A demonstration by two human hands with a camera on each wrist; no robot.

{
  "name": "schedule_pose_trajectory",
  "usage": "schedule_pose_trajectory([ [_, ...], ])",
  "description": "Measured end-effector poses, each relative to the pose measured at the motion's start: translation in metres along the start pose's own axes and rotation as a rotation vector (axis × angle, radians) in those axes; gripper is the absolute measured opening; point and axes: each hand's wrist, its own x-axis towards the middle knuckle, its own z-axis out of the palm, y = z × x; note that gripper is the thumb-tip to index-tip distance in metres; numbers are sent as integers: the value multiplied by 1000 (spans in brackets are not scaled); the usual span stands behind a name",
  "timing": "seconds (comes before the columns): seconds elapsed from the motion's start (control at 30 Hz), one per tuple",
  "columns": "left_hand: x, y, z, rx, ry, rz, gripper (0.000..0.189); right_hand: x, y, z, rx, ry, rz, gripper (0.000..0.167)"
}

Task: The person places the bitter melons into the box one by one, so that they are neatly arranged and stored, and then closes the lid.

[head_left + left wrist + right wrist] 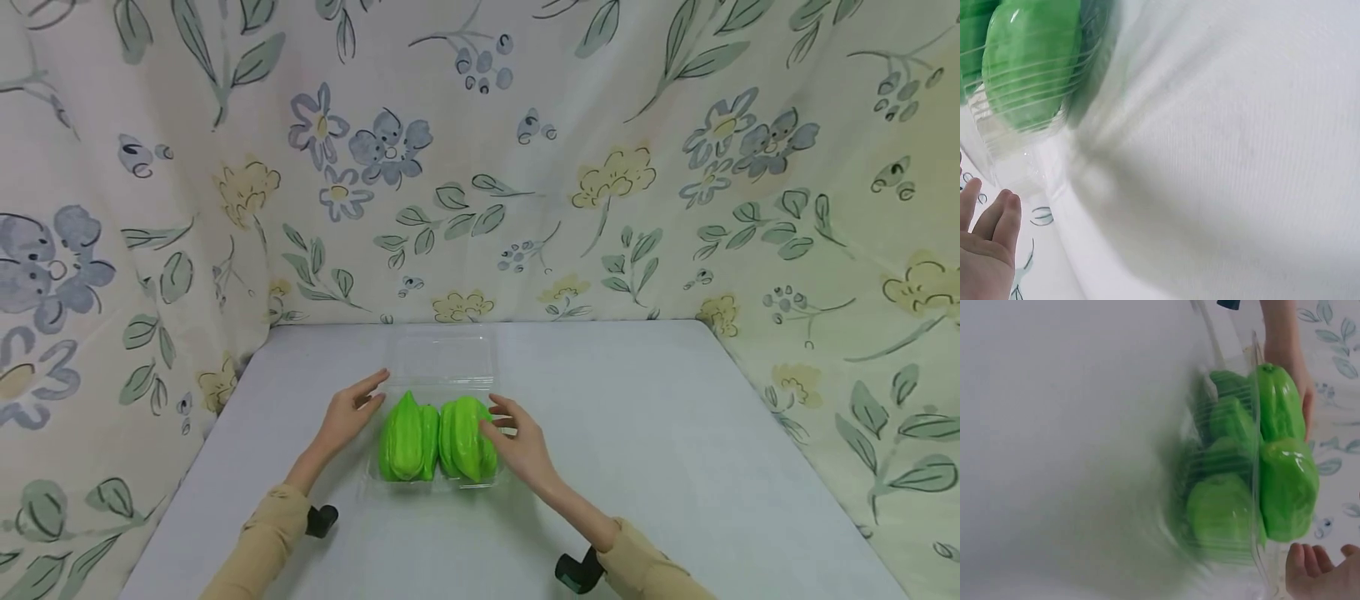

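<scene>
A clear plastic clamshell box (480,485) lies on the table, its lid (442,358) folded back toward the far side. Several glossy green ribbed fruits, resembling star fruit, fill it; a left one (407,442) and a right one (467,437) rise above the rim. Through the ribbed wall, the right wrist view shows more green fruit (1219,506) underneath. My left hand (351,417) reaches along the box's left side, fingers extended and holding nothing. On the other side, my right hand (522,442) has loosely bent fingers, its thumb overlapping the right fruit in the head view.
The white table (637,417) extends around the box. A curtain with printed flowers (480,167) hangs behind the table and along both sides. Black wrist devices (579,572) project from both sleeves, low over the table.
</scene>
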Motion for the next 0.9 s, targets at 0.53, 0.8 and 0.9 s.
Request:
schedule_pose_trajectory([
  [0.53,10,-8,-17,-27,52,-133,45,62,13,-20,71,139,21,45],
  [0.8,18,-9,-23,-80,-55,-255,54,88,21,-19,287,113,242,47],
  [0.9,21,-10,-26,-130,-120,-307,59,96,29,-18,326,110,310,50],
])
